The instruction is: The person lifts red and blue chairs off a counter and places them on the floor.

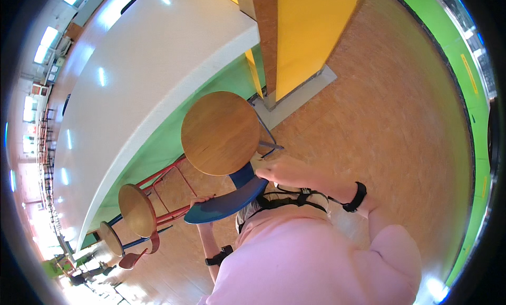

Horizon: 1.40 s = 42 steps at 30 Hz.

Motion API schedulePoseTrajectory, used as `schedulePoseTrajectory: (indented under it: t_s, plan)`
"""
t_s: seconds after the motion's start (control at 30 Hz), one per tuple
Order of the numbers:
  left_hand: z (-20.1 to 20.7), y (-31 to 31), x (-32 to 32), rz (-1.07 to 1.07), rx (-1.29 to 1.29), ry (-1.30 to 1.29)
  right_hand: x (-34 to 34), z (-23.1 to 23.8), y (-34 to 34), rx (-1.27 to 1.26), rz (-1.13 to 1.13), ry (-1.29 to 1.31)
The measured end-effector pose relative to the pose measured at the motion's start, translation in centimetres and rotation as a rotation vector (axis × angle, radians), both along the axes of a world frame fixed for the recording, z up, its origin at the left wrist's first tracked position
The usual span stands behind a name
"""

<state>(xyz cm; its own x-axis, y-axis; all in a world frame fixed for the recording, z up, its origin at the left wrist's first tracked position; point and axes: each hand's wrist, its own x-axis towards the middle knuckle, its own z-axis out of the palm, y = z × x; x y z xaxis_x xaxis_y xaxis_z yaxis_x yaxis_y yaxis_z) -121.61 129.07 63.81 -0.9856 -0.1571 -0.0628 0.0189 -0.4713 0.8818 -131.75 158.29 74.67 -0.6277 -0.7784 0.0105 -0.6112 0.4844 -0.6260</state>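
Observation:
Right in front of me is a stool with a round wooden seat (220,134) and a curved blue backrest (227,200). The backrest is on my side, and a dark metal leg shows past the seat's right edge. My left hand (202,199) is closed on the left end of the backrest, its palm partly hidden behind it. At the opposite end, my right hand (284,170) grips the backrest near its top corner, fingers curled. Most of the stool's legs are out of sight under the seat.
A long white counter (158,57) with a green front curves along the left. Beyond its corner stands a yellow panel (311,36) on a grey base. A red-framed stool (137,210) and a blue-framed stool (111,238) stand left. A green low wall (464,68) runs along the right.

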Motion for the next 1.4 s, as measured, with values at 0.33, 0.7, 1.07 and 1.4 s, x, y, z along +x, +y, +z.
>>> schedulePoseTrajectory:
  t_s: [0.33, 0.7, 1.07, 1.4]
  plan:
    - [-2.4, -0.6, 2.9, 0.019, 0.029, -0.024, 2.3, -0.5, -0.4, -0.022, 0.012, 0.148]
    - [-3.0, -0.3, 2.7, -0.001, 0.012, -0.039, 2.2, -0.6, -0.1, -0.009, -0.117, 0.008]
    - [-9.3, -3.9, 3.4, -0.065, 0.331, -0.169, 2.9, 0.7, -0.2, -0.219, -0.285, 0.077]
    - [-3.5, -0.8, 2.9, -0.130, 0.048, -0.076, 5.1, -1.8, 1.0, -0.240, -0.379, -0.151]
